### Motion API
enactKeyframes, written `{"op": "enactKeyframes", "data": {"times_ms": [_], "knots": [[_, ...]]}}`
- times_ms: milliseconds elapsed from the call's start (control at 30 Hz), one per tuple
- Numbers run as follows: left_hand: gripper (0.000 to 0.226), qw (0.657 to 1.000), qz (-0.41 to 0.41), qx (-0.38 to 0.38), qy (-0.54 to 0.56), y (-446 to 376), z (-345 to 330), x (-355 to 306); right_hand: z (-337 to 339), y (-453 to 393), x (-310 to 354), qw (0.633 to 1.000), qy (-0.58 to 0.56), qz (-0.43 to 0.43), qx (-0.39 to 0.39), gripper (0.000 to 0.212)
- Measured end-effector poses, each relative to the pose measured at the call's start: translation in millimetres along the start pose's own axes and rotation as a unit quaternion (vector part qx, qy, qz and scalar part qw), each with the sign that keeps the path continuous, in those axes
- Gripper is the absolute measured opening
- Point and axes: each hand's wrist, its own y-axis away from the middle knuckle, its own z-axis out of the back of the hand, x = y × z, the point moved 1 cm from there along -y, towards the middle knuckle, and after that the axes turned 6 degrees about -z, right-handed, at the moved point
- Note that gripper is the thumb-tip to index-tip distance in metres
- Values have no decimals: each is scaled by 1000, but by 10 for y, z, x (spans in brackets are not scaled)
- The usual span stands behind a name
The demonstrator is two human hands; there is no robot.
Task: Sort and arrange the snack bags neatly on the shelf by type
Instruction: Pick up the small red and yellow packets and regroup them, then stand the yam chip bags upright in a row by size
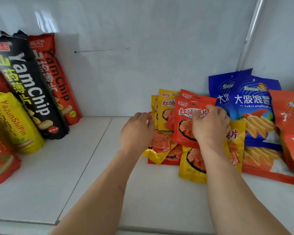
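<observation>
Several small red and yellow snack packets lie heaped at the middle right of the white shelf (pixel 85 167). My right hand (pixel 210 123) grips an upright red packet (pixel 185 116) at the front of the heap, fingers curled over its top edge. My left hand (pixel 137 131) touches the left side of the heap, beside upright yellow packets (pixel 165 109); its fingertips are hidden behind them. More yellow packets (pixel 192 165) lie flat in front. Blue wavy-chip bags (pixel 251 106) lean against the back wall, with an orange bag (pixel 290 126) at the far right.
Tall yam-chip bags stand at the left: a black one (pixel 31 89), a red one (pixel 58 77), a yellow one (pixel 12 121) and a red one (pixel 0 160) at the front left. Bare shelf lies between the two groups. A metal upright (pixel 249 34) runs up the back right.
</observation>
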Motion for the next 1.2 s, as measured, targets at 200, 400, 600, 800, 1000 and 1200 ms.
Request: {"op": "enactKeyframes", "data": {"times_ms": [200, 400, 600, 800, 1000, 1200], "knots": [[31, 999, -18, -6, -42, 188, 171, 258, 121, 265, 224, 997, -6, 71, -26, 40], [30, 998, -17, -6, -53, 411, 449, 698, -22, 860, 674, 983, -22, 179, 39, 26], [30, 999, 4, -26, -40, 734, 969, 1358, -346, 1734, 1137, 967, -28, 213, 141, 27], [24, 997, -13, -70, -31, 1100, 1562, 2067, -588, 2602, 1686, 952, -64, 211, 214, 29], [21, 991, -25, -131, -33, 1400, 2042, 2642, -763, 3262, 2136, 923, -174, 172, 297, 32], [24, 973, -4, -231, 27, 1540, 2373, 3055, -872, 3672, 2470, 886, -267, 155, 346, 25]]}}
